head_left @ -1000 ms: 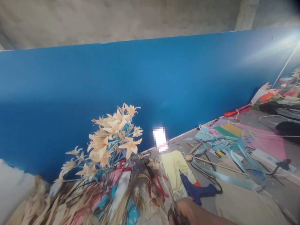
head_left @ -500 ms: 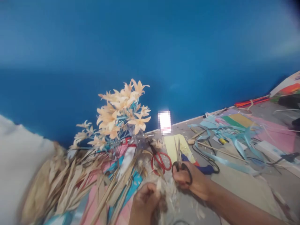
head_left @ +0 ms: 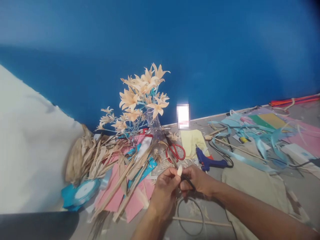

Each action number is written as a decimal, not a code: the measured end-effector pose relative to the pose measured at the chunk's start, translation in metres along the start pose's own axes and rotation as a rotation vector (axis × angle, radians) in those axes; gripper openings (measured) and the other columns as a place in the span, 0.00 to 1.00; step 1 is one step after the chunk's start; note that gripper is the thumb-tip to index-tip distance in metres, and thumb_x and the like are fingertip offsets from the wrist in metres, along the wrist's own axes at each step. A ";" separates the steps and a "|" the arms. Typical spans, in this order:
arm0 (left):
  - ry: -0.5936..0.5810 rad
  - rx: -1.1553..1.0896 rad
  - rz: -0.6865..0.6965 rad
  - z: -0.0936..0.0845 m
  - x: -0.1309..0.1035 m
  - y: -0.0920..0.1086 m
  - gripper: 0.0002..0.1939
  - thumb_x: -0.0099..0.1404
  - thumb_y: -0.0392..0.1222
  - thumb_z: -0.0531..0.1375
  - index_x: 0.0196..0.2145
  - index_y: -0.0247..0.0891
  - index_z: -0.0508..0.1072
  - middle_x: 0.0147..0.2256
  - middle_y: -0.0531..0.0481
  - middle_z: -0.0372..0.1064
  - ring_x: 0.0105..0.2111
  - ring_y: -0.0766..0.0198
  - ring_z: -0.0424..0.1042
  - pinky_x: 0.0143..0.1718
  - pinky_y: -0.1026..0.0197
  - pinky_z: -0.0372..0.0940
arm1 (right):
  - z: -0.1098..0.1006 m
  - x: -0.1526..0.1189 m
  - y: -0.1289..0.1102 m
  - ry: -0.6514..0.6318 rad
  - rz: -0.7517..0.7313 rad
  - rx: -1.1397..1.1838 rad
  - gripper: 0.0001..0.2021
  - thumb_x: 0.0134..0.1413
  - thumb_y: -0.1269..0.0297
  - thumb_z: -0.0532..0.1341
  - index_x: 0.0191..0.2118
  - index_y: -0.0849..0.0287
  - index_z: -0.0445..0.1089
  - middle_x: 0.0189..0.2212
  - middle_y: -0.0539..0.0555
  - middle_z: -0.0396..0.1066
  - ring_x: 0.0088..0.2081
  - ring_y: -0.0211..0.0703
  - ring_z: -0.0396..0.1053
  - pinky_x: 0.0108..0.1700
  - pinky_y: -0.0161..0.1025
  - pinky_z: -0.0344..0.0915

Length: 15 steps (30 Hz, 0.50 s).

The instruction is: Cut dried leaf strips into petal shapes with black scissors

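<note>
My left hand (head_left: 166,183) pinches a small pale petal-shaped piece of husk (head_left: 180,170) between thumb and fingers. Right beside it, my right hand (head_left: 200,180) is closed around black-handled scissors (head_left: 188,182). The hands meet at the piece, and the scissor blades are mostly hidden behind the left fingers. Just beyond lie red-handled scissors (head_left: 178,152). A blue glue gun (head_left: 208,160) rests to the right, its nozzle over a yellow sheet (head_left: 191,141). Below the hands are a wire ring (head_left: 178,213) and a thin stick (head_left: 215,223).
Peach flowers (head_left: 142,86) stand in a clear vase (head_left: 154,123) by the blue wall. Dried husks (head_left: 100,156), pink paper (head_left: 136,206) and a ribbon roll (head_left: 86,190) lie left. Light-blue ribbon (head_left: 262,146) and a beige cloth (head_left: 250,186) lie right.
My hands have come together; the right hand brought the scissors from pointing upward beside the glue gun to the piece in my left hand. The view has shifted, showing more of the near floor.
</note>
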<state>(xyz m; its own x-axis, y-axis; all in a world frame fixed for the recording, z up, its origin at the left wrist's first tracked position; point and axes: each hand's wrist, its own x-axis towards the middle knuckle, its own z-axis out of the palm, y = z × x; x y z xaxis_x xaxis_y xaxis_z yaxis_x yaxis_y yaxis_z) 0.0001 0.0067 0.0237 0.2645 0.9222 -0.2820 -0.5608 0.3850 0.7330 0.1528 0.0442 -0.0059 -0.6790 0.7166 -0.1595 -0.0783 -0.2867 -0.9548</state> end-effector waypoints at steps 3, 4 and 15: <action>0.051 -0.068 0.044 -0.003 0.001 -0.004 0.14 0.52 0.43 0.72 0.29 0.34 0.73 0.32 0.48 0.72 0.23 0.70 0.66 0.21 0.67 0.60 | 0.003 0.002 0.007 -0.003 -0.031 0.031 0.27 0.41 0.40 0.69 0.25 0.65 0.73 0.20 0.48 0.67 0.20 0.31 0.56 0.23 0.31 0.51; 0.074 -0.082 0.061 -0.003 0.001 -0.004 0.13 0.52 0.42 0.72 0.29 0.34 0.72 0.33 0.48 0.72 0.24 0.71 0.67 0.22 0.68 0.60 | 0.003 0.004 0.009 -0.011 -0.045 0.058 0.29 0.41 0.38 0.69 0.26 0.66 0.73 0.18 0.47 0.63 0.19 0.30 0.52 0.22 0.31 0.47; 0.121 -0.041 0.101 0.015 -0.001 0.004 0.16 0.46 0.43 0.74 0.25 0.36 0.72 0.28 0.49 0.74 0.29 0.64 0.73 0.33 0.63 0.68 | -0.010 0.005 0.006 -0.149 -0.073 0.212 0.32 0.32 0.38 0.73 0.32 0.65 0.72 0.22 0.45 0.61 0.24 0.31 0.51 0.25 0.31 0.47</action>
<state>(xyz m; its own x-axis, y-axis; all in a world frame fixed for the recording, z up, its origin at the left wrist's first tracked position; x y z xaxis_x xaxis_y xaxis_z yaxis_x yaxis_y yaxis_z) 0.0089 0.0067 0.0362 0.1106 0.9529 -0.2825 -0.6122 0.2893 0.7359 0.1561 0.0528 -0.0153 -0.7645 0.6434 -0.0383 -0.2720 -0.3759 -0.8859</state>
